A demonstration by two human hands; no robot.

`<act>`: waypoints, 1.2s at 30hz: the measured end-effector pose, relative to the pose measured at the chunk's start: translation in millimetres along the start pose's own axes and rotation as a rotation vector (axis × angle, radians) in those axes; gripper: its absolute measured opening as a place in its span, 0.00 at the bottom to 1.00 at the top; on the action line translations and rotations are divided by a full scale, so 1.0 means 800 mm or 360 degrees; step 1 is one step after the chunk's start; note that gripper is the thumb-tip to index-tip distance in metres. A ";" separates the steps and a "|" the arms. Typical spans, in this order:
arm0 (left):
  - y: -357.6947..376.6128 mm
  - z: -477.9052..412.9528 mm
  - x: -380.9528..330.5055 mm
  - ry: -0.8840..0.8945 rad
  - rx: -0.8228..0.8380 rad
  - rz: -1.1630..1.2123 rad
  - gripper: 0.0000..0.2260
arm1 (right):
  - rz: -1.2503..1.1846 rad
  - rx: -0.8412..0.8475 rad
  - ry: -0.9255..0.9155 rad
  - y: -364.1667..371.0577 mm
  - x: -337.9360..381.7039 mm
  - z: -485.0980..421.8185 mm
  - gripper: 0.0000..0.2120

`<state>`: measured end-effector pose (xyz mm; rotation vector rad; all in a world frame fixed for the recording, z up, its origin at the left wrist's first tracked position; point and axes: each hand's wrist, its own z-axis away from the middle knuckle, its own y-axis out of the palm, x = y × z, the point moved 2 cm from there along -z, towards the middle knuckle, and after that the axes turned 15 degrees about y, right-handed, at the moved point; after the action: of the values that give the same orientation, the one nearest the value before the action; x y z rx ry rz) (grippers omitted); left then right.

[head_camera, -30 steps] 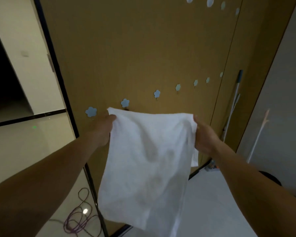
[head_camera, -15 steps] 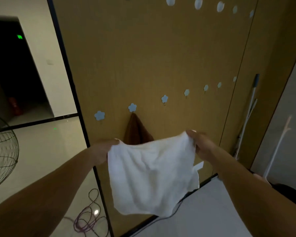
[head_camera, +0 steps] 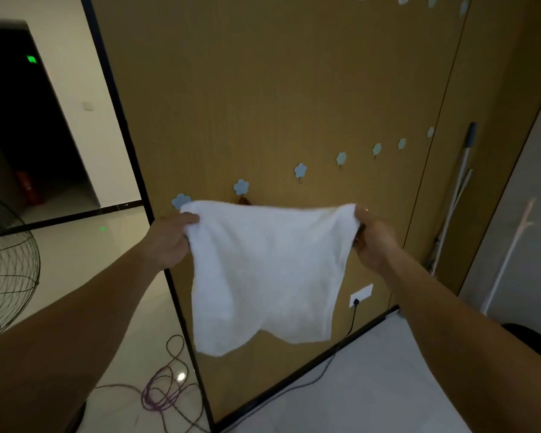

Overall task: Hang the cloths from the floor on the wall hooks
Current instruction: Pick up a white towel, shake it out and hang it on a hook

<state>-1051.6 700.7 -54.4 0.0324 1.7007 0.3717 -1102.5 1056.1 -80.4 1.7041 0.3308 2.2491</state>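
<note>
Since half a second ago the white cloth [head_camera: 263, 270] has come up and been pulled taut along its top edge. It now covers almost all of the brown cloth [head_camera: 243, 200], of which only a sliver shows.

- Left hand [head_camera: 169, 237]: fingers curled round the cloth's top left corner, thumb on top.
- Right hand [head_camera: 374, 242]: pinching the bunched top right corner.
- The cloth hangs spread between the two hands, off the floor and in front of the wood wall panel [head_camera: 278, 89]. Its lower edge sags free.
- The top edge sits level with the leftmost flower hook [head_camera: 181, 200], overlapping it in view. Can't tell if cloth and hook touch.
- Second flower hook [head_camera: 240, 186] is just above the top edge. The brown sliver sits right under it, probably hanging from it, though the view is too blocked to be sure.
- Third flower hook [head_camera: 300, 170] and the rest of the row climb to the right, all bare.
- Floor at lower left: a tangled purple cable [head_camera: 163, 392]. A fan grille [head_camera: 3, 276] is at the left edge.
- Wall socket [head_camera: 361, 294] is low on the panel, just right of the cloth, with a black lead [head_camera: 352, 323] plugged in.
- A mop handle [head_camera: 459, 182] leans against the panel on the right, with a white stand [head_camera: 509, 254] beside it.
- Far left: a dark doorway [head_camera: 19, 120] with a green sign [head_camera: 31, 59].
</note>
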 end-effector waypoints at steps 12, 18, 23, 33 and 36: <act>-0.031 -0.010 0.001 0.0101 -0.0368 -0.0376 0.10 | 0.0379 -0.0215 0.0042 0.005 -0.010 0.012 0.08; -0.042 -0.018 0.009 0.0084 -0.0519 -0.0517 0.03 | 0.0433 -0.0082 -0.0058 0.010 -0.024 0.015 0.03; -0.037 -0.026 0.003 0.0086 -0.0568 -0.0464 0.05 | 0.0288 -0.0215 -0.0115 0.013 -0.024 0.012 0.29; -0.049 -0.036 0.016 0.0028 -0.0580 -0.0573 0.06 | 0.0435 -0.0330 -0.0207 0.007 -0.038 -0.007 0.11; -0.054 -0.038 0.021 0.0034 -0.0612 -0.0602 0.06 | 0.0356 -0.0281 -0.0244 0.006 -0.041 -0.012 0.08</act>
<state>-1075.9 657.1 -77.8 -0.5687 1.5884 0.4074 -1104.2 1039.7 -110.7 1.8824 -0.0953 2.2017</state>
